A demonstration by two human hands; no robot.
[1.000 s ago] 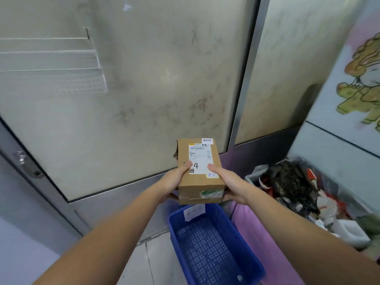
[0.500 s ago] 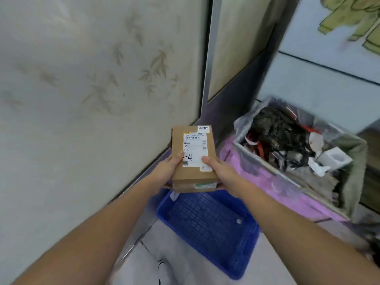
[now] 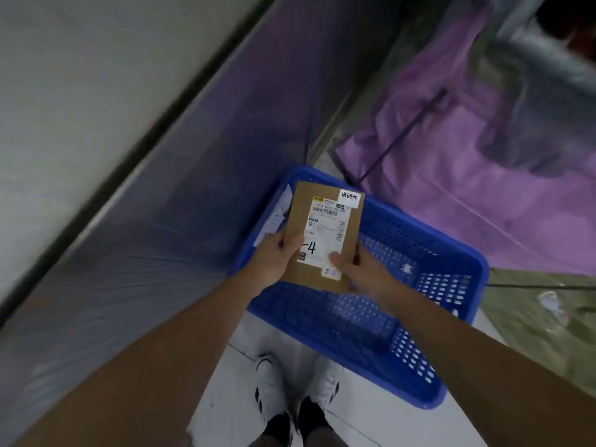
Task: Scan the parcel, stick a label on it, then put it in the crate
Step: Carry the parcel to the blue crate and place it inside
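Fingers (image 3: 292, 245) of the left hand (image 3: 274, 258) and right hand (image 3: 361, 272) are gripping the brown parcel (image 3: 322, 233), holding it flat above the blue crate (image 3: 451, 285). Inside the crate only a small white scrap (image 3: 407, 268) is showing.

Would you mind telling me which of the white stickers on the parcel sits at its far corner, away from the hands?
The small white sticker with black characters, on the parcel; the big shipping label lies mid-face under both thumbs.
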